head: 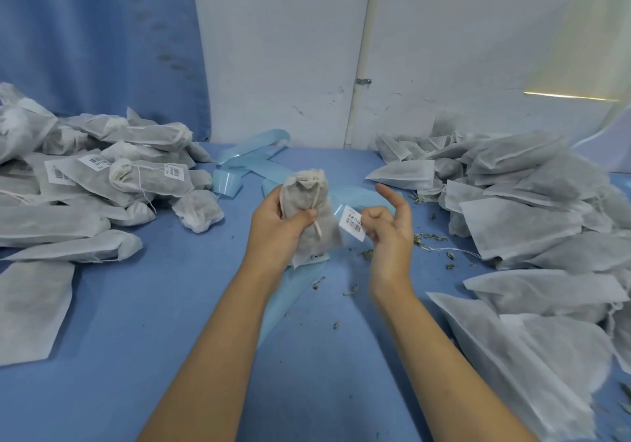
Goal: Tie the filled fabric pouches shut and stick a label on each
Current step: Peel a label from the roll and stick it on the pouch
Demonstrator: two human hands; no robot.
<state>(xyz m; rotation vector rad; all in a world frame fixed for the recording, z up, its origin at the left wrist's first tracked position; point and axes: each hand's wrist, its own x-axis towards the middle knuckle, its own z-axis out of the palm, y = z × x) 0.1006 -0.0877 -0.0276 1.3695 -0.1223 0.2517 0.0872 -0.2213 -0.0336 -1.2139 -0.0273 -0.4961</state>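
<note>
Mid-table, above the blue backing strip, the pouch stands upright in the L hand. Its neck is already tied and the string hangs down the front. The fingers wrap round the back w/ the thumb pressed on the front.

The R hand is just beside it, palm toward the pouch. It pinches the label by its right edge betw. thumb & a curled finger, and the index sticks up free.

Step in hand looks like sticking the label on. To do it well:
- Keep the sticky side off the fingers.
- Pick a flat patch below the thumb, clear of the string.
- Land one edge first, then smooth across.
- Brace w/ the L fingers behind, since the fill gives.

Labelled pile lies left, untied pile right.
</note>
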